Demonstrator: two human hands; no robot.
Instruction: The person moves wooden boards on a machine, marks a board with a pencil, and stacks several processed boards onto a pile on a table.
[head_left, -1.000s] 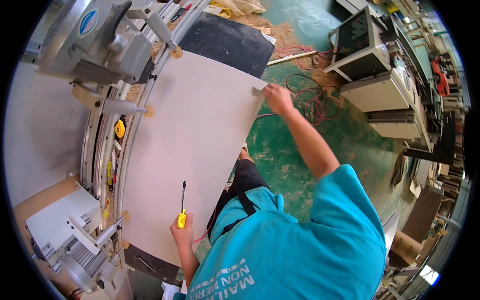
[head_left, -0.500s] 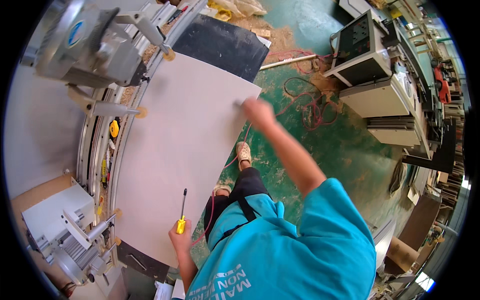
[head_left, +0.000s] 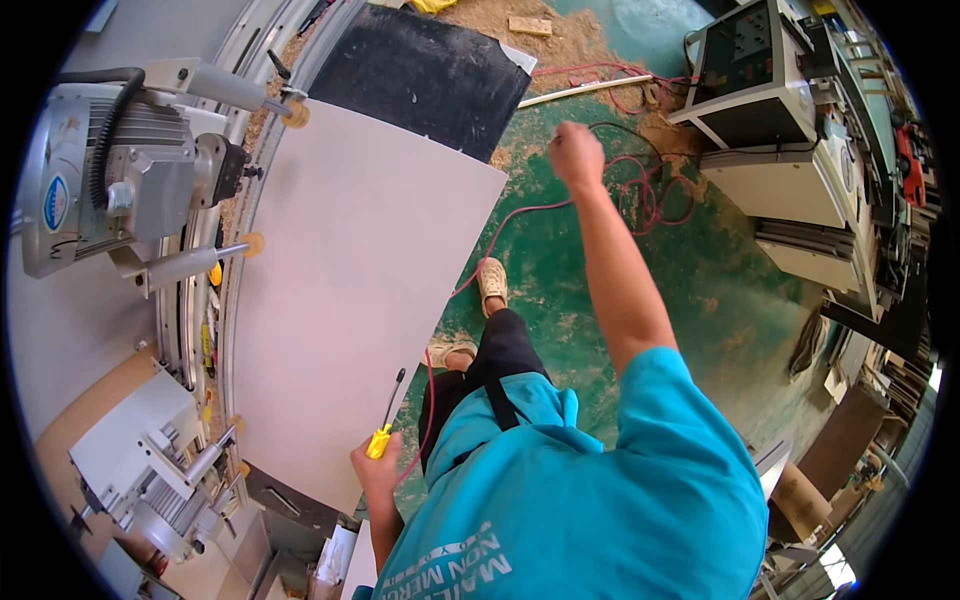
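My left hand [head_left: 375, 474] is closed around a screwdriver [head_left: 378, 445] with a yellow handle, beside the near corner of a large pale board [head_left: 340, 270]. The shaft slants up and to the right over the board's edge. Farther off, my right hand [head_left: 577, 155] is held out above the green floor, to the right of the board and apart from it. Its fingers are curled closed; whatever they may hold is hidden. The board lies flat on a machine bed, partly over a black surface [head_left: 420, 75] at its far end.
Two motorised machine heads stand along the left: a grey motor [head_left: 150, 165] and a nearer motor unit [head_left: 165, 520]. Rods with round tan pads [head_left: 253, 244] reach the board's left edge. A red hose [head_left: 520, 212] winds across the floor. A control cabinet [head_left: 750, 70] stands far right.
My right hand has moved away from the board's right edge, out over the floor. The screwdriver in my left hand now leans more to the right. The view has shifted slightly.
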